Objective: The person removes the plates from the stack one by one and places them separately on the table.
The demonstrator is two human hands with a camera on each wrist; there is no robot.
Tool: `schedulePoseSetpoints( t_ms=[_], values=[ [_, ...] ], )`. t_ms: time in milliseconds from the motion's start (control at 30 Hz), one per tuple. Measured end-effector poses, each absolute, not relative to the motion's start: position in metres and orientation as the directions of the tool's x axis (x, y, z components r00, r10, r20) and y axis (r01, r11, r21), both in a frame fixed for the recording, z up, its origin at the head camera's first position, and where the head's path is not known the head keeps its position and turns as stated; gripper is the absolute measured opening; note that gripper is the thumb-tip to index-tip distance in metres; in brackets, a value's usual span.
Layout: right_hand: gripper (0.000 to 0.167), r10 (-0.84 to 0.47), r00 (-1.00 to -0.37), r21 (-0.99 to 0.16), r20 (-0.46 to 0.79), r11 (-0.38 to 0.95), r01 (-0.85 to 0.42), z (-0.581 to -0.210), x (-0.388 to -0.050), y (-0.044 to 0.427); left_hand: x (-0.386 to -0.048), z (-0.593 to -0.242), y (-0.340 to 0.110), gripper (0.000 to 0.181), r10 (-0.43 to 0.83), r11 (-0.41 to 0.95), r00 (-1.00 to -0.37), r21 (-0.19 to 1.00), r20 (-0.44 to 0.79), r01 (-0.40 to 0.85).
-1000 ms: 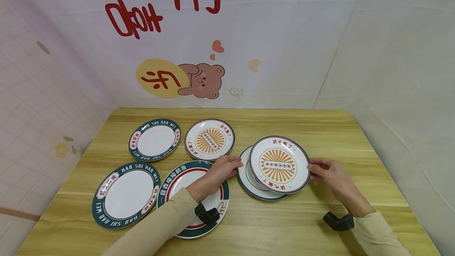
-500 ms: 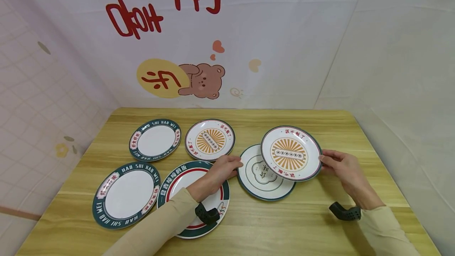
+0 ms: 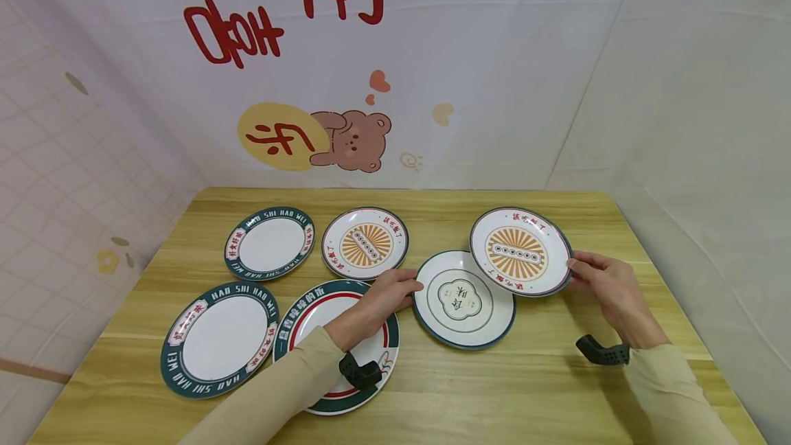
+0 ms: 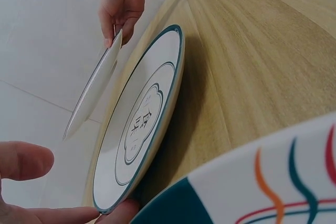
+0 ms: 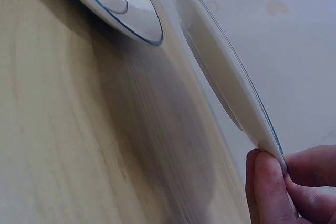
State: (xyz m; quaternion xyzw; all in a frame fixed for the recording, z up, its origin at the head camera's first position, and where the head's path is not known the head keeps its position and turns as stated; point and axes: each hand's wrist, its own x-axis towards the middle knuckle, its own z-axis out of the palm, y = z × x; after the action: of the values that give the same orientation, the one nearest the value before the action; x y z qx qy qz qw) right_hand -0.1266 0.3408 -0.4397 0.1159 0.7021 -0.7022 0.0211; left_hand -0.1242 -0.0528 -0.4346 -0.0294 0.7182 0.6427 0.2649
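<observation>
My left hand (image 3: 380, 301) is at the left rim of a white plate (image 3: 432, 307) with a teal edge and a dark emblem in its middle. In the left wrist view, fingers lie on both sides of this rim, pinching it, while another digit (image 4: 26, 161) stands apart. My right hand (image 3: 612, 290) pinches the right rim of a white plate with an orange sunburst (image 3: 518, 253). In the right wrist view, this sunburst plate (image 5: 226, 72) is tilted and raised off the table. It overlaps the emblem plate's upper right edge in the head view.
On the wooden table (image 3: 463, 397) lie a small sunburst plate (image 3: 395, 239), a teal-rimmed plate (image 3: 268, 246), a larger teal-rimmed plate (image 3: 222, 338), and a red-ringed plate (image 3: 334, 400) under my left forearm. A printed cloth wall (image 3: 494, 88) stands behind.
My right hand has carried the sunburst plate to the right and away from me, uncovering most of the emblem plate. My left hand has stayed in place.
</observation>
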Motion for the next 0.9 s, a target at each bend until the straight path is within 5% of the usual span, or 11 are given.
schedulePoseSetpoints(
  t_ms=[133, 333, 500, 900],
  values=[
    [0.023, 0.154, -0.968, -0.981, -0.196, -0.034, 0.193, -0.441, -0.131, 0.347, -0.125, -0.435, -0.053, 0.054, 0.298, 0.174, -0.856, 0.906, -0.421, -0.385],
    [0.05, 0.189, -0.958, -0.977, -0.214, -0.019, 0.214, -0.442, -0.139, 0.355, -0.124, -0.436, -0.053, 0.054, 0.296, 0.17, -0.858, 0.907, -0.419, -0.384],
    [0.054, 0.191, -0.95, -0.969, -0.246, -0.042, 0.243, -0.443, -0.143, 0.362, -0.124, -0.435, -0.053, 0.054, 0.301, 0.169, -0.858, 0.909, -0.415, -0.38],
    [0.009, 0.172, -0.954, -0.969, -0.244, -0.093, 0.231, -0.446, -0.148, 0.373, -0.124, -0.435, -0.053, 0.053, 0.291, 0.172, -0.859, 0.906, -0.422, -0.387]
  ],
)
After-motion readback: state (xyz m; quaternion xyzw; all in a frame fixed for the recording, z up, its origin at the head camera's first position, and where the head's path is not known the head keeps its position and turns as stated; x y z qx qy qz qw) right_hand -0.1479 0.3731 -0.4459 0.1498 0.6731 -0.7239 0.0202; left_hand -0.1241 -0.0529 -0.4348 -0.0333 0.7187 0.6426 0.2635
